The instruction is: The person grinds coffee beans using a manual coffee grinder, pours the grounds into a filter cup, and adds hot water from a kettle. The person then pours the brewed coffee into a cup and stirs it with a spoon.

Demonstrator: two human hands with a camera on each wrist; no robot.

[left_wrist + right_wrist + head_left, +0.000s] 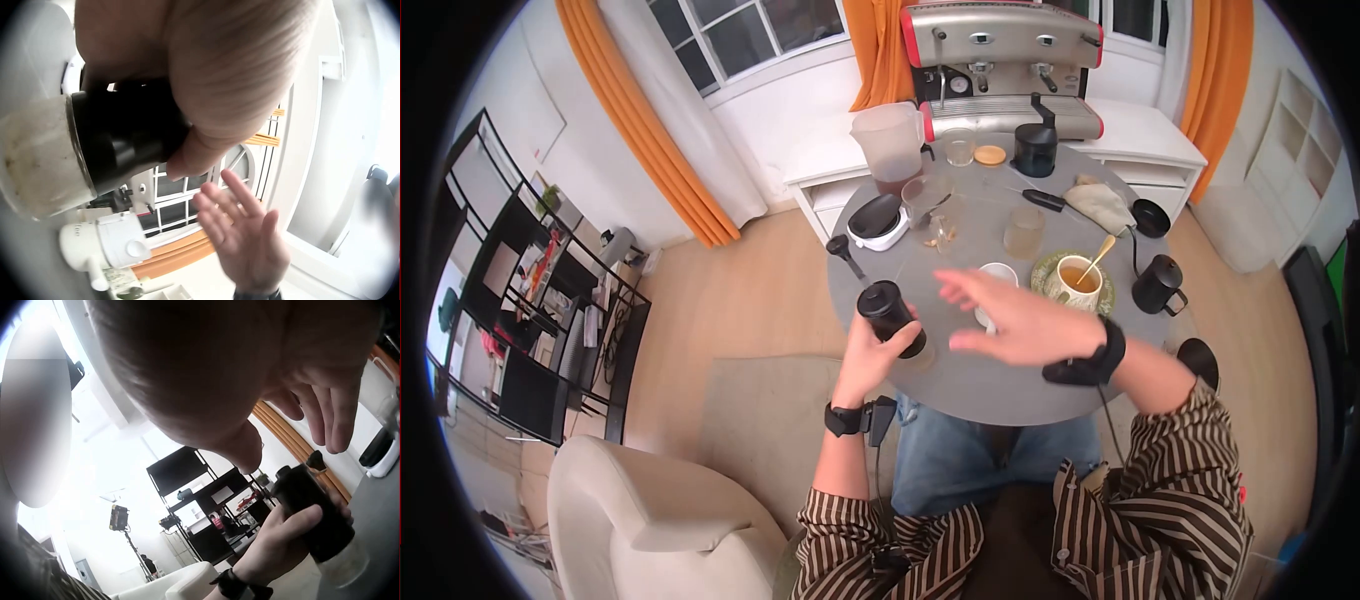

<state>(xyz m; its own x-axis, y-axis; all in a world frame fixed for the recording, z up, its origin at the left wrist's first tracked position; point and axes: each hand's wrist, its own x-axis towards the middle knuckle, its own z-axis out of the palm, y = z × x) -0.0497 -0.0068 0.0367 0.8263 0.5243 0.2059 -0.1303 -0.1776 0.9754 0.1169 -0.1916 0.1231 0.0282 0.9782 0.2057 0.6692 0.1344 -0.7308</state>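
My left hand grips a black hand coffee grinder near the table's left front edge, fingers and thumb wrapped round its body. A crank handle juts out from the grinder's top toward the far left. In the left wrist view, the clear jar under the black body has brownish specks on it. To the right of the grinder, my right hand hovers over the table with fingers spread, holding nothing. Behind that hand is a white cup, partly hidden.
On the round grey table stand a teacup with a spoon on a green saucer, a black pitcher, a glass, a white scale, a plastic jug and another black grinder. An espresso machine stands behind.
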